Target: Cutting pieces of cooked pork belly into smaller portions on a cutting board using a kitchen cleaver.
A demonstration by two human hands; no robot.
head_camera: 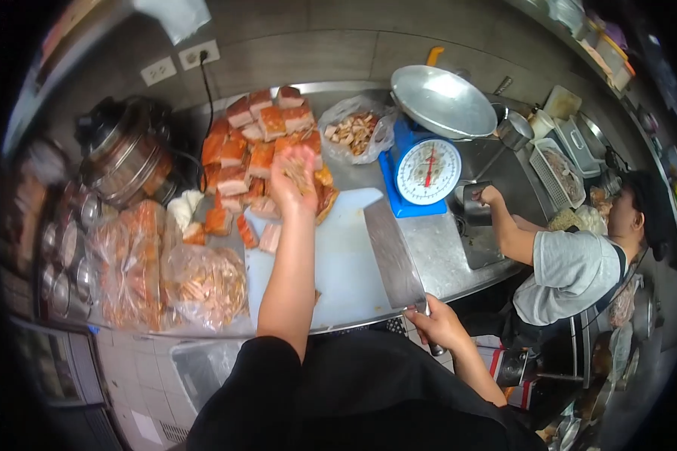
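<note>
My left hand point(293, 194) is palm up, cupping small tan bits point(296, 172), apparently chopped meat. It hangs over the near side of a pile of crisp-skinned roast pork chunks point(262, 160). In my right hand point(448, 324) is the handle of a cleaver point(395, 259), its broad blade pointing away from me over the right part of a white cutting board point(338, 270). A few pork chunks lie at the board's far left corner. Behind the pile, on the right, an open plastic bag point(352, 134) contains chopped meat.
A blue dial scale point(429, 172) with a metal pan point(443, 101) stands beyond the board. Bagged pork slabs point(127, 265) and a bag of sliced meat point(206, 287) lie at left, near a white cloth point(185, 208). At right, a co-worker point(575, 253) reaches over the sink point(505, 169).
</note>
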